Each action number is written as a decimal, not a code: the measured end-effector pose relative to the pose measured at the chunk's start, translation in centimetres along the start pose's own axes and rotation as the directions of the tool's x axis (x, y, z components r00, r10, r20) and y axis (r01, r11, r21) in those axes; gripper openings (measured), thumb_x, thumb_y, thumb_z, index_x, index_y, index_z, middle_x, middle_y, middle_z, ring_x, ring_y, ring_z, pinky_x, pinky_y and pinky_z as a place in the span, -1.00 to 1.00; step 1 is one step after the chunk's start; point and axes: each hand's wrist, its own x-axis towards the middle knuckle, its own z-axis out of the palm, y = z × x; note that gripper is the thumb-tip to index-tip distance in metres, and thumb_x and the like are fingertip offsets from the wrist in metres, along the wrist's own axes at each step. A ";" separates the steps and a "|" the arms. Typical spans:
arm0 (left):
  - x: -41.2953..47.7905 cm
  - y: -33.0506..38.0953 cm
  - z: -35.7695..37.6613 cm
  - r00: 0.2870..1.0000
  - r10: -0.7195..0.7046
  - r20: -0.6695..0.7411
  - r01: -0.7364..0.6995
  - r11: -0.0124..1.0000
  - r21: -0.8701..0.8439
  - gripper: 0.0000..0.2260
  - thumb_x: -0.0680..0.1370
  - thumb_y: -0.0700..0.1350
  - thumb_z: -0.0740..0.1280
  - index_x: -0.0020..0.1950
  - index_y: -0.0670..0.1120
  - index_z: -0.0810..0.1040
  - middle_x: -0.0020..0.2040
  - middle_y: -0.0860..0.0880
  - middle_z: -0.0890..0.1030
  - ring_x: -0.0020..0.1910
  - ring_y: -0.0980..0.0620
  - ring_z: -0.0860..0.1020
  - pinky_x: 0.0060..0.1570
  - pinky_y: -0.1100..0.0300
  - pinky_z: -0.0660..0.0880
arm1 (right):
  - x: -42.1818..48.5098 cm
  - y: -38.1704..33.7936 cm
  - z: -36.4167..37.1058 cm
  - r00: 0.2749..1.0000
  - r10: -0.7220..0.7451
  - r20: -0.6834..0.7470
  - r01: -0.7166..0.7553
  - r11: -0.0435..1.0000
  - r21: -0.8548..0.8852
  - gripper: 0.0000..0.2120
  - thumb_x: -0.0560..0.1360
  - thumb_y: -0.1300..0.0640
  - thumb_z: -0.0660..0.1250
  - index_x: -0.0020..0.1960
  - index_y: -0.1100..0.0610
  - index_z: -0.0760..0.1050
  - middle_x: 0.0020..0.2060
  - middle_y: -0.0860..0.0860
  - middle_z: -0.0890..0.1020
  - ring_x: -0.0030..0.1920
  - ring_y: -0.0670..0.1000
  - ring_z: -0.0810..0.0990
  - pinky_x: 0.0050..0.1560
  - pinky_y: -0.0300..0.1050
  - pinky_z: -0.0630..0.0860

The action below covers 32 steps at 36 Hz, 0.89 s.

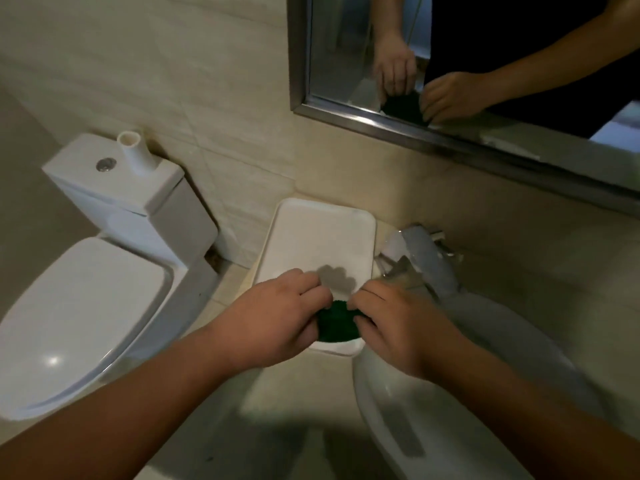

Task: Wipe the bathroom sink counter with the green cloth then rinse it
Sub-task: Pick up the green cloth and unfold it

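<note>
The green cloth (pixel 337 322) sits bunched between the two hands, over the near edge of the white tray (pixel 322 237) on the tabletop (pixel 485 244). It lies at 3 o'clock from the left hand (pixel 277 317) and at 9 o'clock from the right hand (pixel 398 327), touching both, so neither hand is nearer. The left fingers (pixel 311 289) curl in and pinch its left side; the right fingers (pixel 367 296) curl in and pinch its right side. It is too crumpled to show a clear long axis. Both forearms come in from 6 o'clock, wrists level, knuckles up. The sink basin (pixel 450 393) opens at about 4 o'clock from the cloth, the faucet (pixel 415 258) at 1 o'clock. Wiping looks not yet begun; the cloth likely needs spreading first
</note>
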 end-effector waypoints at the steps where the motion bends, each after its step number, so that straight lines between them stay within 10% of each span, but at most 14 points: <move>1: 0.2 1.0 -0.7 1.000 0.001 0.003 -0.001 1.000 -0.027 -0.86 0.54 -0.06 0.32 0.08 0.00 0.52 -0.03 0.04 0.48 -0.12 0.04 0.44 -0.17 0.04 0.51 | -0.6 -0.4 -1.2 1.000 0.012 0.002 -0.012 0.999 0.042 -0.88 0.62 0.05 0.23 0.08 0.00 0.53 -0.11 -0.11 0.51 -0.17 -0.10 0.47 -0.17 -0.16 0.49; 13: 2.9 13.2 0.6 0.979 -0.203 -0.019 0.145 0.763 -0.630 -0.89 0.56 -0.08 0.28 0.07 0.05 0.51 -0.13 -0.10 0.62 -0.20 -0.24 0.59 -0.23 -0.21 0.55 | -13.1 0.5 -5.8 0.957 0.278 -0.084 -0.146 0.711 0.688 -0.86 0.53 0.08 0.20 -0.11 0.05 0.53 -0.37 -0.11 0.46 -0.35 -0.10 0.43 -0.33 -0.20 0.37; 20: 3.6 18.2 8.5 0.944 -0.191 -0.270 0.052 0.892 -0.450 -0.90 0.61 0.08 0.36 0.12 0.22 0.53 0.07 0.18 0.59 0.06 0.13 0.60 0.00 0.16 0.58 | -19.0 1.6 -2.6 0.810 0.585 -0.047 -0.216 0.372 0.903 -0.82 0.58 0.12 0.33 -0.17 0.07 0.63 -0.21 0.18 0.56 -0.18 0.17 0.49 -0.10 0.16 0.44; 24: 2.3 21.6 11.5 0.959 -0.119 -0.258 -0.064 0.794 -0.605 -0.73 0.53 0.29 0.36 0.05 0.14 0.55 -0.06 0.07 0.60 -0.10 0.10 0.62 -0.13 0.18 0.56 | -22.7 0.8 -0.7 0.746 0.666 -0.025 -0.094 0.142 0.985 -0.77 0.64 0.16 0.32 0.20 0.29 0.54 0.10 0.32 0.67 0.11 0.28 0.70 0.09 0.28 0.68; 32: -2.8 25.2 15.1 0.966 -0.029 -0.256 -0.145 0.758 -0.635 -0.82 0.59 0.14 0.40 -0.10 0.08 0.67 -0.21 -0.04 0.72 -0.18 -0.11 0.72 -0.06 -0.22 0.66 | -31.9 -4.7 3.8 0.774 0.610 -0.172 -0.010 0.282 0.959 -0.72 0.57 0.40 0.33 0.27 0.27 0.59 0.08 0.28 0.74 0.06 0.16 0.75 0.17 0.09 0.68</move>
